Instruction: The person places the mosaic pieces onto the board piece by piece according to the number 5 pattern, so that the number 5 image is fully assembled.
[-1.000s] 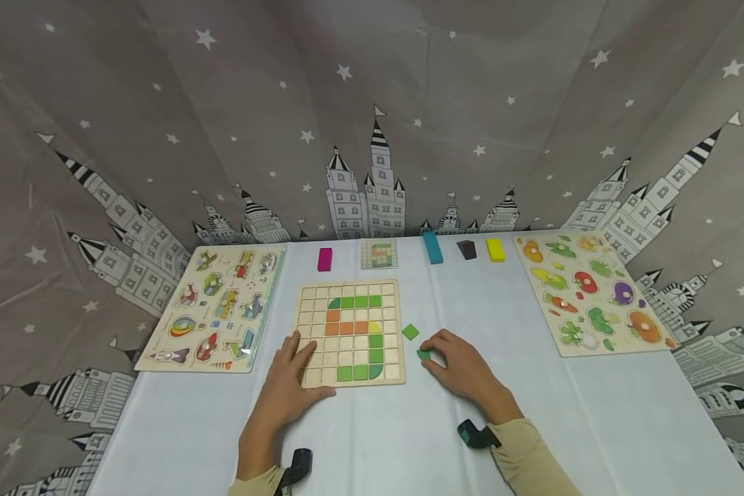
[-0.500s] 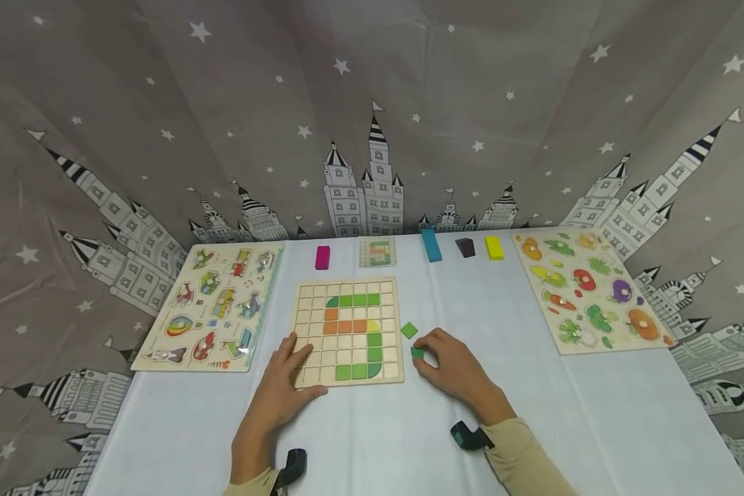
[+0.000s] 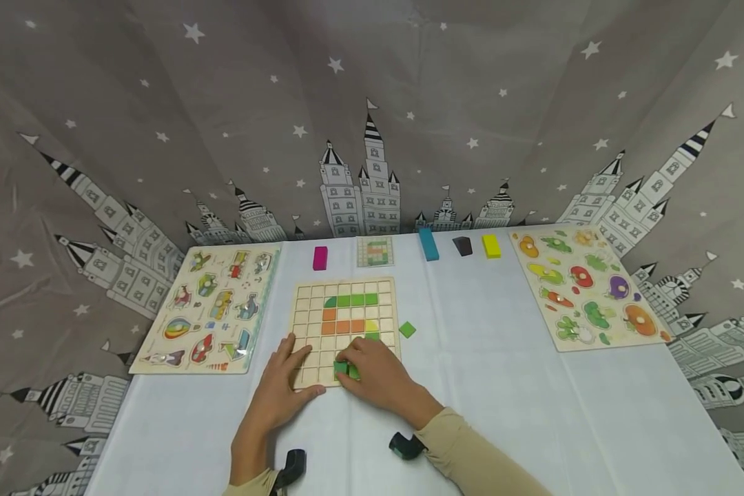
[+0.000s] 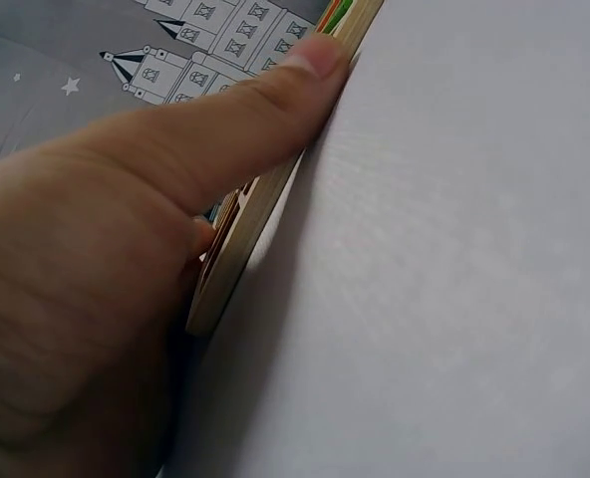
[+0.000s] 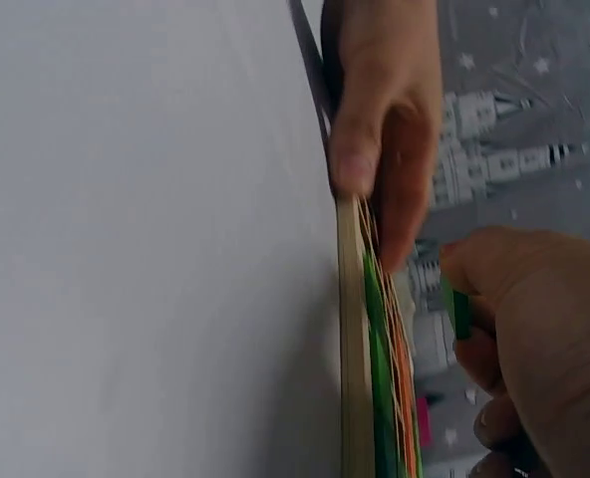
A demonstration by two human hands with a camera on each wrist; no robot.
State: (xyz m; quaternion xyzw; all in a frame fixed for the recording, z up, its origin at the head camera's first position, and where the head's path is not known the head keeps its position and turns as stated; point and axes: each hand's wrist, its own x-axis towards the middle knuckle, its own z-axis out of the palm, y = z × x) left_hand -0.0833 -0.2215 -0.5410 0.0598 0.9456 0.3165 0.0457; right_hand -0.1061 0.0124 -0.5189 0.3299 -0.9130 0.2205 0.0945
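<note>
A wooden grid board (image 3: 304,313) lies on the white cloth. It carries green tiles (image 3: 357,300), orange tiles (image 3: 344,327) and a yellow piece (image 3: 371,326) in some cells. My left hand (image 3: 277,386) rests at the board's near left corner, its thumb along the front edge (image 4: 245,249) in the left wrist view. Between thumb and fingers, my right hand (image 3: 381,375) pinches a small green tile (image 5: 456,307), held over the board's near rows and apart from its surface in the right wrist view. That hand covers part of the board's lower right. A loose green tile (image 3: 407,330) lies to the board's right.
A small pattern card (image 3: 375,251) lies behind the board. Along the back are a magenta block (image 3: 319,258), a blue block (image 3: 428,244), a dark block (image 3: 463,246) and a yellow block (image 3: 491,246). A vehicle puzzle (image 3: 192,303) lies left, a vegetable puzzle (image 3: 570,303) right.
My right hand has carried the green tile leftward from the cloth beside the board to over its near rows. The left hand stays at the corner. The view has shifted slightly.
</note>
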